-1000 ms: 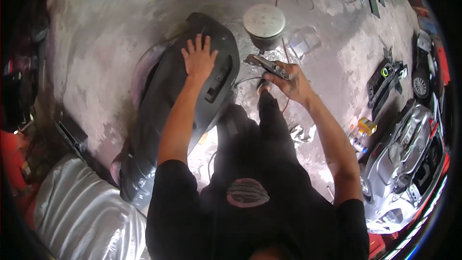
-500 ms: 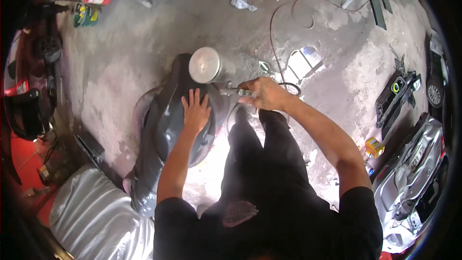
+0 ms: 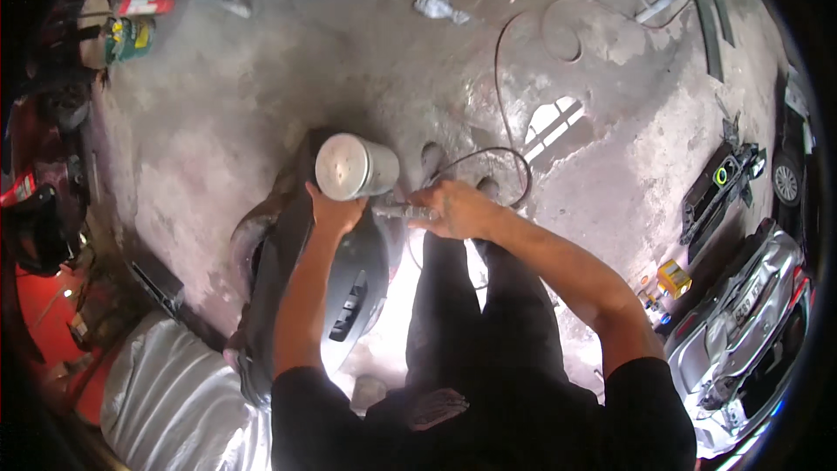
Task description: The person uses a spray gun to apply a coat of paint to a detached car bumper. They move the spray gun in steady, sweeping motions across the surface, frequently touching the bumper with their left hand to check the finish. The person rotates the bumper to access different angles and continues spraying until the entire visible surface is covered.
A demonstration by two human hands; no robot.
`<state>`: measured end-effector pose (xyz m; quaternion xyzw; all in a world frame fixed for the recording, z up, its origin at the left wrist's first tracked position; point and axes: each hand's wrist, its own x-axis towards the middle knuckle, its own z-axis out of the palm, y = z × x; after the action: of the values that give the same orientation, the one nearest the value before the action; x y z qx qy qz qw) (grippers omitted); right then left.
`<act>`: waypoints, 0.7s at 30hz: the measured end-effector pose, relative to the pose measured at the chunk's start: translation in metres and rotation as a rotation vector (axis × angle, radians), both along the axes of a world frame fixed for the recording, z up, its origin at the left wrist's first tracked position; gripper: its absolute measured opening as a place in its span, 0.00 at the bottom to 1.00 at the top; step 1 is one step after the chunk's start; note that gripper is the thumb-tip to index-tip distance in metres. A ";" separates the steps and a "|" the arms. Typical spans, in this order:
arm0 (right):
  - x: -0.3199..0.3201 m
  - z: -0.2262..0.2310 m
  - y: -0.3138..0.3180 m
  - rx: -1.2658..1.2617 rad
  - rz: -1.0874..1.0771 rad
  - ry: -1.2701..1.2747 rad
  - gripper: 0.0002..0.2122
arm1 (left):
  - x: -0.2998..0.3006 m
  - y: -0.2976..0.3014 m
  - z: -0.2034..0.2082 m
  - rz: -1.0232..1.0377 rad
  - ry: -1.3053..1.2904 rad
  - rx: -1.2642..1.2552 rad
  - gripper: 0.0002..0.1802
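My right hand [image 3: 455, 209] is closed round the grip of a metal spray gun [image 3: 399, 211]. The gun's pale round cup [image 3: 346, 167] sticks out ahead, its flat end tilted up toward me. Against the near side of that cup is my left hand [image 3: 336, 211], its thumb along the left edge and its other fingers mostly hidden behind the cup. Below and left of both hands stands a large dark grey car bumper [image 3: 349, 253], partly covered by my left forearm.
A thin hose [image 3: 499, 61] loops over the concrete floor from near my right hand. A crumpled white cloth [image 3: 438, 2] lies ahead. Silver sheeting [image 3: 174, 392] bulges at lower left. A damaged silver car part [image 3: 737, 305] and a yellow box [image 3: 673, 279] are at right.
My left hand has left the bumper's surface and taken hold of the spray gun's cup. Gun and right hand sit lower in view, a little to the left; the whole view has shifted too.
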<state>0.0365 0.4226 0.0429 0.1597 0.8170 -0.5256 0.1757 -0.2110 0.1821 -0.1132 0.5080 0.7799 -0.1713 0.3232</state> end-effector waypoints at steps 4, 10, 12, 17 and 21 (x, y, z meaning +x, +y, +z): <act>-0.029 -0.022 0.014 -0.024 -0.060 0.007 0.24 | -0.089 -0.014 -0.125 -0.213 0.084 -0.133 0.40; -0.051 -0.059 0.030 -0.115 -0.210 0.007 0.23 | -0.152 0.015 -0.135 0.287 -0.038 -0.152 0.44; -0.054 -0.068 0.030 -0.148 -0.216 -0.082 0.24 | -0.138 0.007 -0.119 0.253 -0.027 -0.188 0.45; -0.039 -0.080 0.033 -0.186 -0.294 -0.018 0.23 | -0.031 0.036 0.066 -0.052 -0.067 -0.093 0.38; -0.037 -0.091 0.032 -0.204 -0.261 0.015 0.22 | -0.015 0.028 0.101 -0.024 -0.092 -0.180 0.40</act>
<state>-0.0005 0.4546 -0.0480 0.2421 0.7329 -0.6253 0.1152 -0.2262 0.2101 -0.0125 0.4933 0.7396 -0.2211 0.4009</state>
